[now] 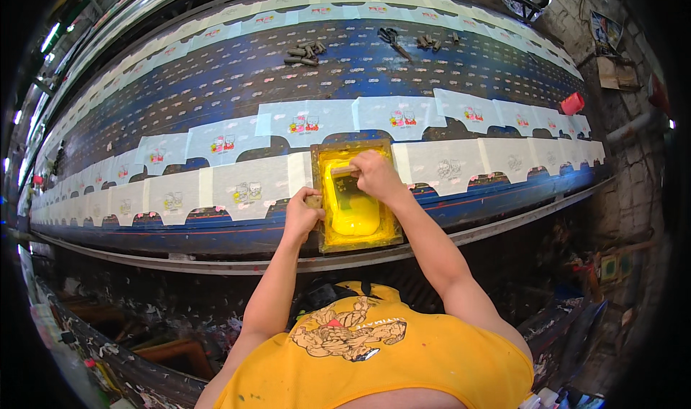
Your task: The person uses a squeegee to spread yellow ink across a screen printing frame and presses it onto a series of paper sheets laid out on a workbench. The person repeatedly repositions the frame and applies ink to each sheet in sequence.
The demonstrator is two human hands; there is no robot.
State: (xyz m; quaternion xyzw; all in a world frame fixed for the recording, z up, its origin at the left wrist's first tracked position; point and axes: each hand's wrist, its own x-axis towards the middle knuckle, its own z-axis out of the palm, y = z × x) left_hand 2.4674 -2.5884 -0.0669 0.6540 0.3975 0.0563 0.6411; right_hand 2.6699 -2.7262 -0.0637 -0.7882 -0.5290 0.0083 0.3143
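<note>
A wooden-edged printing screen [360, 247] lies across a row of cream fabric pieces [423, 163] on the long table. Bright yellow ink [356, 224] is pooled thickly in the near part of the screen, with smears along its inner sides. My right hand [378, 175] is closed round the top of a squeegee [344, 171] in the far half. The squeegee's lower edge is hard to make out against the ink. At the left side of the frame, my left hand [302, 212] grips a small wooden block [314, 202] that sits against the frame.
Light blue printed fabric pieces [273, 117] form a row beyond the cream ones. Dark cylinders [302, 53] and scissors [391, 41] lie farther back. A red cup [572, 104] stands at the right. The table's metal rail [216, 266] runs along the near side.
</note>
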